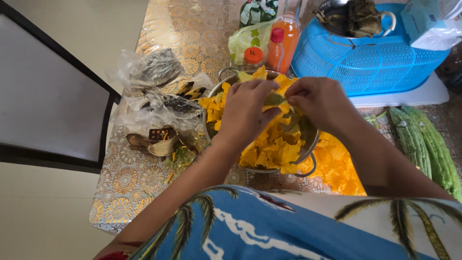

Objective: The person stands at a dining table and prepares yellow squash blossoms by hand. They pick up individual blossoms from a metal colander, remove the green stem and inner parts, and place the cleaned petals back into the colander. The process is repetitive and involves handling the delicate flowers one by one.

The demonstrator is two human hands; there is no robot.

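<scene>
Plastic bags point(154, 91) lie at the table's point(125, 183) left edge. Left hand point(245, 113) and right hand point(320, 103) meet above a metal colander point(308, 144) of yellow flowers point(272, 149); both pinch one green-stemmed flower point(275, 99) between their fingertips. More flowers lie beside the colander. Bottles point(281, 43) and a blue basket point(370, 62) stand behind. Green gourds point(423, 139) lie far right.

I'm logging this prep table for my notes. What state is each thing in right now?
Left hand: pinching a flower.
Right hand: pinching the same flower.
Colander: full of yellow flowers.
Orange bottles: capped, upright.
Blue basket: holds a metal pot.
Gourds: whole, lying flat.
Plastic bags: crumpled, open.
</scene>
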